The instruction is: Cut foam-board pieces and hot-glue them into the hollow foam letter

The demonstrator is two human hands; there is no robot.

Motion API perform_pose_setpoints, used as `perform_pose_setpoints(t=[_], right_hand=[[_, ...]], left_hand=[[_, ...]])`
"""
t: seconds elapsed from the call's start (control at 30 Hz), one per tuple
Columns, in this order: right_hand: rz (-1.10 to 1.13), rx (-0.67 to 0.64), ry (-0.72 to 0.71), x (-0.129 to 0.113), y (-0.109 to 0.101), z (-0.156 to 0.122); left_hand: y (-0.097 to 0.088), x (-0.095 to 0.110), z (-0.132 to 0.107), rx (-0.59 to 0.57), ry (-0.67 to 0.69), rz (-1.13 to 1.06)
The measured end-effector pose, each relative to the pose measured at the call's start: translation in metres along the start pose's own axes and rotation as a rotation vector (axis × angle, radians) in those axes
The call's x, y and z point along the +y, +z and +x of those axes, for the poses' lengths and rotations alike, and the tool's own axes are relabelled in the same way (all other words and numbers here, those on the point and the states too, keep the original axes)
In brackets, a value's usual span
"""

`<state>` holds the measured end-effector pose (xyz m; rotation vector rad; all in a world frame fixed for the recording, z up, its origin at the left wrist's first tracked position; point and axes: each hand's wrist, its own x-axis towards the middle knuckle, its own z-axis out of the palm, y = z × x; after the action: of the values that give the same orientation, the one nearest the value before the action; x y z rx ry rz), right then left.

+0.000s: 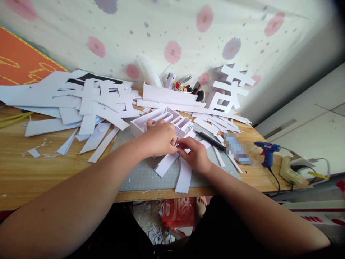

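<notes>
On the grey cutting mat (129, 181) stands a white foam-board frame (138, 128) with thin upright walls and narrow compartments. My left hand (161, 138) lies across its near side, fingers curled over the walls and closed on it. Close beside it, my right hand (196, 154) pinches with thumb and forefinger at the frame's near right corner. Whatever is between those fingertips is too small to make out. Below the hands, white board strips (184, 176) lie on the mat. A black craft knife (209, 139) rests just beyond my right hand.
White board offcuts (88, 118) pile up at the left. A blue glue gun (268, 153) and a blurred phone-like object (238, 149) are at right. White character-shaped board pieces (228, 95) lean at the back, near a tool holder (185, 88). A red stool (178, 212) is below the wooden table (67, 180).
</notes>
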<state>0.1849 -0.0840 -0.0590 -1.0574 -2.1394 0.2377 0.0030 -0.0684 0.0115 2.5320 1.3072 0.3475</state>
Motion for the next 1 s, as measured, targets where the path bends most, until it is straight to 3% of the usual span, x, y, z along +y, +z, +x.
perform_pose_setpoints(t=[0.27, 0.43, 0.53, 0.67, 1.0], right_hand=[[0.028, 0.003, 0.027, 0.000, 0.002, -0.001], [-0.063, 0.134, 0.193, 0.010, 0.002, 0.001], [-0.068, 0.062, 0.281, 0.013, 0.001, 0.004], [-0.048, -0.083, 0.278, 0.013, 0.004, 0.006], [-0.137, -0.117, 0.214, 0.009, 0.008, 0.006]], left_hand=[[-0.001, 0.000, 0.003, -0.039, -0.014, -0.002], [-0.003, -0.002, 0.004, -0.082, -0.020, 0.002], [-0.003, -0.003, 0.004, -0.083, -0.021, 0.002], [0.000, -0.006, 0.004, -0.062, 0.001, -0.011], [-0.001, -0.007, 0.006, -0.083, -0.007, -0.004]])
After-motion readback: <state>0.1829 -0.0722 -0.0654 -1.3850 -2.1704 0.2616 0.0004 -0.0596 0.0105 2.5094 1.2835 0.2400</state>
